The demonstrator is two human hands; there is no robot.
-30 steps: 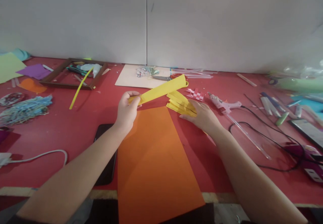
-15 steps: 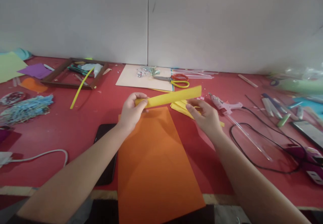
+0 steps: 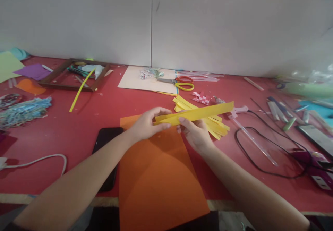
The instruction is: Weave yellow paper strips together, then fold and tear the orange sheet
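Both hands, left (image 3: pixel 152 122) and right (image 3: pixel 196 132), have their fingers closed on the wide yellow paper strip (image 3: pixel 200 113), held above the far end of the orange sheet (image 3: pixel 158 175); the pile of narrow yellow strips (image 3: pixel 218 128) lies just beyond the right one, near the pink glue gun (image 3: pixel 235 111)

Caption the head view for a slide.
Left hand and right hand hold yellow paper above an orange sheet on a red table.
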